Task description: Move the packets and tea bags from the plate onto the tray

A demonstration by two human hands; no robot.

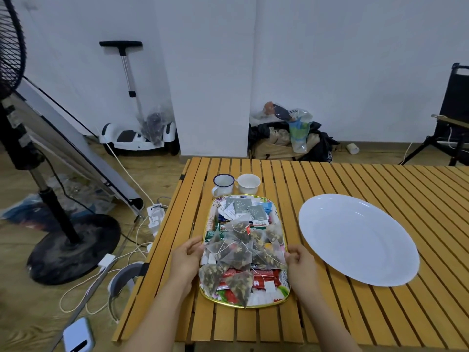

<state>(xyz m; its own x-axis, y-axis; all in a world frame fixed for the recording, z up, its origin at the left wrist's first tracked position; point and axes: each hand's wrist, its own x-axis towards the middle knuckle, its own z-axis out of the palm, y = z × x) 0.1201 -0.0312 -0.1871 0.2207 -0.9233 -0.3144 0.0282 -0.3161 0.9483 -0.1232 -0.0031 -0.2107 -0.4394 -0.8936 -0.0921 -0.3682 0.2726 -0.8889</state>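
Fan [15, 102]: stands on the floor at far left, cables and a power strip near its round base.
Scooter [138, 133]: white, parked against the wall beyond the fan.
Table [380, 313]: slatted wood, carries everything below.
Left hand [186, 262]: fingers curled on the left rim of the tray, thumb on top.
Mug [222, 184]: white enamel, just behind the tray, beside the cup [250, 183].
Tray [253, 304]: gold-rimmed, lies between both hands, long side running away from the person.
Packets [241, 208]: grey and blue ones heaped at the tray's far end, red ones near the front.
Tea bags [236, 252]: mesh pyramids piled over the tray's middle and front.
Right hand [300, 260]: fingers curled, pinching the right rim of the tray.
Plate [357, 240]: white, bare, right of the tray and apart from it.
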